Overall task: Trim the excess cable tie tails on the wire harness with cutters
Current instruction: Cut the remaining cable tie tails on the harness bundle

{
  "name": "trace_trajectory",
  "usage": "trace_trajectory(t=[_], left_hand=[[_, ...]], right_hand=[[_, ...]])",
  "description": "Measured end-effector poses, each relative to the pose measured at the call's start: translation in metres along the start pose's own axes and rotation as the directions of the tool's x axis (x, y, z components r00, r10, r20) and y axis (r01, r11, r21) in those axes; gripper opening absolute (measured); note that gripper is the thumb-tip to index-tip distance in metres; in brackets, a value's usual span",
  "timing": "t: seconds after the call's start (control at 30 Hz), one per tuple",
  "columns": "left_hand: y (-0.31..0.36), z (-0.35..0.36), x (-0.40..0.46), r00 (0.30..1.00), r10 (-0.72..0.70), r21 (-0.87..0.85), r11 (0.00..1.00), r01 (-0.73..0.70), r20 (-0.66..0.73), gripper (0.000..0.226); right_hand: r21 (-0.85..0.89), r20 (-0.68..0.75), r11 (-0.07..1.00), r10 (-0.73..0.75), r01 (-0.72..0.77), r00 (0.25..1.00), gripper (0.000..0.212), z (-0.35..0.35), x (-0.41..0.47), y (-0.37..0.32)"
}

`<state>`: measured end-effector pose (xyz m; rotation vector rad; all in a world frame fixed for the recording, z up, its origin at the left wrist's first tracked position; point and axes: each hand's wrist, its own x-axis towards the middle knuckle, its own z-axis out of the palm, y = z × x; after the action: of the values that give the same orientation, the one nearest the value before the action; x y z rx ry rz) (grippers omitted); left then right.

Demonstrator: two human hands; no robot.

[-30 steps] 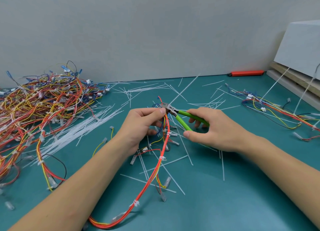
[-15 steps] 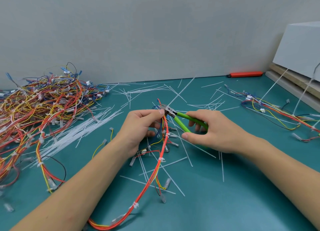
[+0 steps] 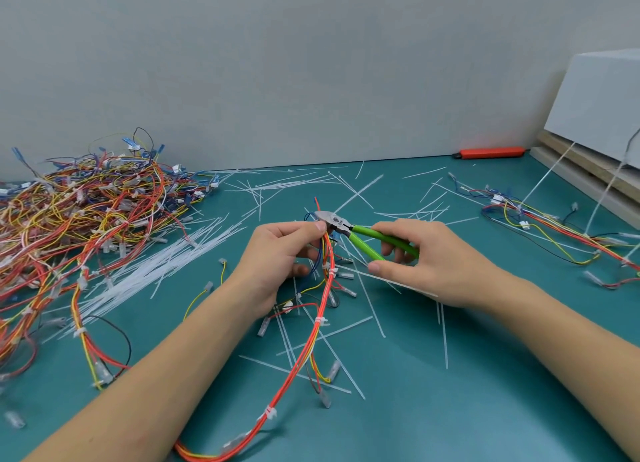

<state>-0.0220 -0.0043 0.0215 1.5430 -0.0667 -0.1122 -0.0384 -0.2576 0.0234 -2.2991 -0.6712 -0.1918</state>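
We see the left hand (image 3: 277, 253) pinch the wire harness (image 3: 320, 319) near its top, fingers curled around the wires, above the teal counter (image 3: 450, 392). The right hand (image 3: 426, 264) grips the green cutters (image 3: 360, 234), whose metal tip touches the wires beside the left thumb.

left hand (image 3: 284, 253) hides where cutters (image 3: 334, 220) meet the harness (image 3: 320, 319), which leaves frame bottom
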Motion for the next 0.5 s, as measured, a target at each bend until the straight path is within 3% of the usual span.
trace_trajectory(t=[0.13,0.23,0.33,0.5], left_hand=[[-0.0004,0.0029,-0.0015,1.0,-0.006,0.014,1.0,0.006,0.011,0.017],[-0.0005,0.0026,-0.0019,1.0,-0.008,0.02,1.0,0.008,0.012,0.017],[-0.0009,0.0028,-0.0017,1.0,-0.007,0.017,1.0,0.006,0.013,0.018],[0.0001,0.0007,-0.0002,1.0,0.0,0.009,1.0,0.0,0.008,0.016]], right_hand=[[-0.077,0.009,0.996,0.039,-0.039,0.999,0.06,0.0052,-0.0019,-0.0019],[-0.094,0.026,0.995,0.043,-0.04,0.999,0.067,0.0071,-0.0034,-0.0011],[-0.094,0.024,0.994,0.048,-0.045,0.999,0.064,0.0058,-0.0027,-0.0015],[-0.035,0.064,0.999,0.011,-0.009,0.998,0.034,0.002,-0.0004,-0.0039]])
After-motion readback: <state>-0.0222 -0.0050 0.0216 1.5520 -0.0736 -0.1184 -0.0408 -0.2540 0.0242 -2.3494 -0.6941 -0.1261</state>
